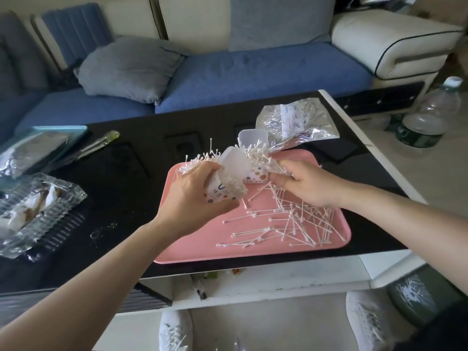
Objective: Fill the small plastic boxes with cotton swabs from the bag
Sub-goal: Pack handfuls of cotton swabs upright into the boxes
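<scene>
My left hand (200, 196) grips a small white plastic box (224, 190) with coloured dots, tilted over the pink tray (202, 249), its hinged lid (234, 159) open and swabs packed inside. My right hand (306, 184) pinches a bundle of cotton swabs (274, 165) just right of that box. A second dotted box (255, 177) stands behind, stuffed with swabs, its lid (253, 136) up. Loose cotton swabs (298, 219) lie scattered over the tray's right half. The crinkled clear swab bag (296, 122) lies beyond the tray.
The tray sits on a black glossy table (121, 178). At the left are a clear ribbed plastic tray (38, 211), a foil packet (27, 153) and a green-handled tool (101, 143). A plastic bottle (430, 115) stands on the floor at right. A blue sofa (253, 74) is behind.
</scene>
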